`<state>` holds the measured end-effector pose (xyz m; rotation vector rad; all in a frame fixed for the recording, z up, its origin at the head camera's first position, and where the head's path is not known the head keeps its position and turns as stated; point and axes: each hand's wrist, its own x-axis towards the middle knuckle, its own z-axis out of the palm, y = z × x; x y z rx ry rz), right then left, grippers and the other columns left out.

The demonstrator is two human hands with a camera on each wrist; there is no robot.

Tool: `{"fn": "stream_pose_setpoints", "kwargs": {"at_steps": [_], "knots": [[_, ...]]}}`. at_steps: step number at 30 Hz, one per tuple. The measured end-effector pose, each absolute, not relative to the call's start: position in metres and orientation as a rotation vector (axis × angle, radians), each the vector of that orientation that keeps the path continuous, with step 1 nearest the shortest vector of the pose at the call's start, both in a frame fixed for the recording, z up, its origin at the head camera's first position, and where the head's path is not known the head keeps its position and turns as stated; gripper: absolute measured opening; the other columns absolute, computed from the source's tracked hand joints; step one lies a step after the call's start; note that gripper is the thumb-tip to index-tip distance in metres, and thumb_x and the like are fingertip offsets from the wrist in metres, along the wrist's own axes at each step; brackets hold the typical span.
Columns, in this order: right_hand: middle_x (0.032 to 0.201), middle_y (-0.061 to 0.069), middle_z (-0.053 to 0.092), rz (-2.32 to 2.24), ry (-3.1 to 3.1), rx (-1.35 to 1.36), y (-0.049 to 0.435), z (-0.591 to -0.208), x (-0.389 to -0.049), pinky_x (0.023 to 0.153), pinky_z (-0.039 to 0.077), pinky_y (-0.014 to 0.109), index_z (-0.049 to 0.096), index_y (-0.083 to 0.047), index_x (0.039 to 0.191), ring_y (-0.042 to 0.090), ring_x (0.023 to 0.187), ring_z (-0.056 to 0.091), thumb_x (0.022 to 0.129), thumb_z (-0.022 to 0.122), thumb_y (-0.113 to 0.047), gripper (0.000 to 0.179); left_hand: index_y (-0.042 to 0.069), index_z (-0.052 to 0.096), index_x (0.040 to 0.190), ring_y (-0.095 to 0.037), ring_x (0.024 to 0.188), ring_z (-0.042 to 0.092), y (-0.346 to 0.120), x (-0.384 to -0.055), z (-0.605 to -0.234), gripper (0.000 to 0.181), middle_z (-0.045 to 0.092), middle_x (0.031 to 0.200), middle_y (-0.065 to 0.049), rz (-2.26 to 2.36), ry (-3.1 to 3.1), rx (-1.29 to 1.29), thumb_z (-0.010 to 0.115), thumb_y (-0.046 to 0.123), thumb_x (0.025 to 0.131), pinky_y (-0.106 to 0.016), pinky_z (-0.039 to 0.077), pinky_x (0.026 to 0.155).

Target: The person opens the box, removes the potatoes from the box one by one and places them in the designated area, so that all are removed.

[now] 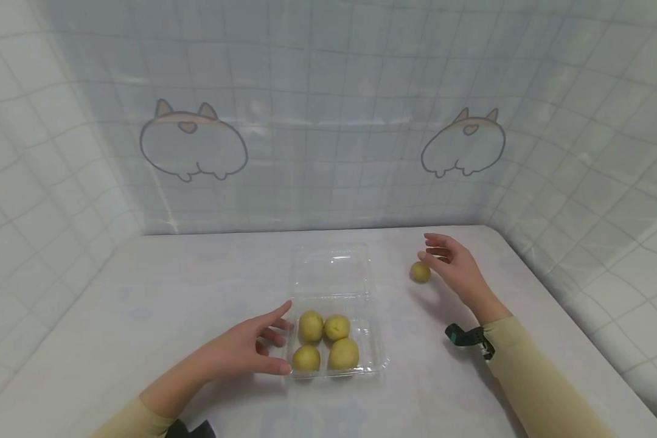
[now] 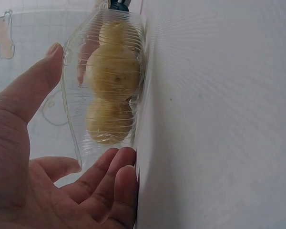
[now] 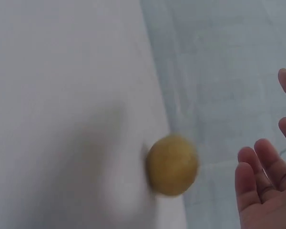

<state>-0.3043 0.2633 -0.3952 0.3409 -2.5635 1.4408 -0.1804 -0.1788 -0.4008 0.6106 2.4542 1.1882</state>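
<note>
A clear plastic clamshell box sits on the table with its lid folded back. Several small yellow potatoes are inside, towards its left. My left hand is at the box's left side, thumb by the near corner and index finger by the far one. In the left wrist view, potatoes show through the ribbed wall, and that hand's thumb is right at the rim. A loose potato lies to the right of the lid. Over its right side hovers my right hand, fingers loosely bent, holding nothing; the right wrist view shows a gap between the fingers and the potato.
The white table ends at a sheet-like back wall with a grid pattern and cartoon animal drawings. Similar gridded sides rise at left and right. A dark wrist strap is on the right wrist.
</note>
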Motion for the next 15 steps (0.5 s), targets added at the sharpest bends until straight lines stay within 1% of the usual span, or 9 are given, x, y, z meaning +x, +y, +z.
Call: {"fn": "stream_pose_setpoints", "kwargs": {"at_steps": [4,10,15], "knots": [[0.133,0.005,0.055,1.485,-2.580,0.387,0.255,-0.382,-0.297,0.098,0.046,0.044,0.051,-0.017,0.142,0.023,0.118,0.057,0.090,0.070,-0.048,0.064,0.017,0.022,0.159,-0.017,0.113,0.058,-0.179,-0.181,-0.400,0.105,0.055,0.137,0.002,1.186,2.451,0.601,0.085,0.041,0.078,-0.032,0.051,0.086],[0.132,0.002,0.056,1.525,-2.614,0.478,0.237,-0.370,-0.286,0.092,0.050,0.045,0.054,-0.022,0.139,0.022,0.116,0.058,0.088,0.072,-0.048,0.061,0.017,0.022,0.159,-0.017,0.113,0.058,-0.179,-0.182,-0.401,0.104,0.055,0.137,0.002,1.188,2.443,0.601,0.084,0.040,0.079,-0.032,0.051,0.086],[0.130,-0.001,0.058,1.562,-2.626,0.582,0.224,-0.370,-0.279,0.087,0.054,0.038,0.056,-0.025,0.136,0.018,0.113,0.060,0.088,0.074,-0.046,0.055,0.016,0.022,0.159,-0.017,0.113,0.058,-0.179,-0.183,-0.402,0.104,0.055,0.137,0.001,1.189,2.444,0.605,0.084,0.039,0.079,-0.031,0.051,0.086]]}}
